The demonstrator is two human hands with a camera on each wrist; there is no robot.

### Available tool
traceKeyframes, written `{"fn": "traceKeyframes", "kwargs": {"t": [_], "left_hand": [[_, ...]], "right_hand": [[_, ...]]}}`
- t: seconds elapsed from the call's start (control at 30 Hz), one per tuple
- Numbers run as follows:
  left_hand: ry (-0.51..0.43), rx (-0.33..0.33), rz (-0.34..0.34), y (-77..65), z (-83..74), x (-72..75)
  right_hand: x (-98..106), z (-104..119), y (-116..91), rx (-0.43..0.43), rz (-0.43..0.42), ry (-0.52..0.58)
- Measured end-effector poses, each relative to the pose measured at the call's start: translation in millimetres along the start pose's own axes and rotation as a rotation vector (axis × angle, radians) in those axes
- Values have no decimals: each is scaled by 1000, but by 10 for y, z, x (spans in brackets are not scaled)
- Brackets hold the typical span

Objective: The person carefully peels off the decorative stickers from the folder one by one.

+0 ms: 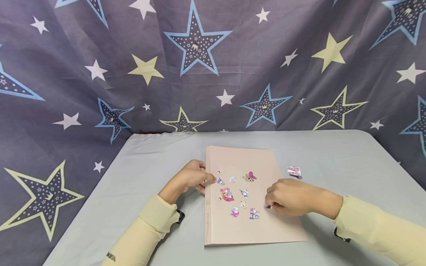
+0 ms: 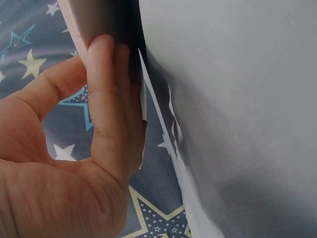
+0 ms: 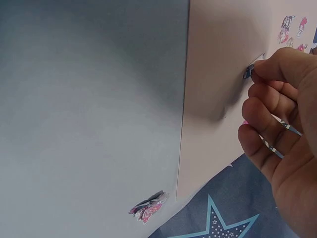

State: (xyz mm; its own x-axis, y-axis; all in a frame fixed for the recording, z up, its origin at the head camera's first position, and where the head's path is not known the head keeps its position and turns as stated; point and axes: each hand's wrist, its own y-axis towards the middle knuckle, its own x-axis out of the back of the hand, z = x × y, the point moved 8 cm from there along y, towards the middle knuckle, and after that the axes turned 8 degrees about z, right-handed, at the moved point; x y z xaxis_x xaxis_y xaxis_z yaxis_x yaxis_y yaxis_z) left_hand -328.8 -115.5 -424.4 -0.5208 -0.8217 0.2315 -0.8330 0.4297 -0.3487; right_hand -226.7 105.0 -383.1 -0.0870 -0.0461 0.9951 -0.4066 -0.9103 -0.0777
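A pale pink folder (image 1: 250,159) lies on the table, with several small colourful stickers, such as a pink one (image 1: 227,194), spread over its cover. My left hand (image 1: 193,176) holds the folder by its spine edge, thumb on top and fingers against the side; the left wrist view shows those fingers along the spine (image 2: 81,20). Over the right part of the cover, my right hand (image 1: 288,197) pinches a small dark sticker (image 3: 248,72) between thumb and forefinger. Its printed picture is too small to make out. The other right fingers are curled.
A small pile of stickers (image 1: 294,172) lies on the table right of the folder. Grey cloth covers the table (image 1: 156,151). Behind and beside it hangs a dark curtain (image 1: 197,90) with stars.
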Motion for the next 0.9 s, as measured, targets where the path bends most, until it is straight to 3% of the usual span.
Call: {"fn": "traceKeyframes", "kwargs": {"t": [0.9], "left_hand": [[-7, 7, -5, -24, -18, -5]], "right_hand": [[-6, -80, 27, -21, 8, 47]]}}
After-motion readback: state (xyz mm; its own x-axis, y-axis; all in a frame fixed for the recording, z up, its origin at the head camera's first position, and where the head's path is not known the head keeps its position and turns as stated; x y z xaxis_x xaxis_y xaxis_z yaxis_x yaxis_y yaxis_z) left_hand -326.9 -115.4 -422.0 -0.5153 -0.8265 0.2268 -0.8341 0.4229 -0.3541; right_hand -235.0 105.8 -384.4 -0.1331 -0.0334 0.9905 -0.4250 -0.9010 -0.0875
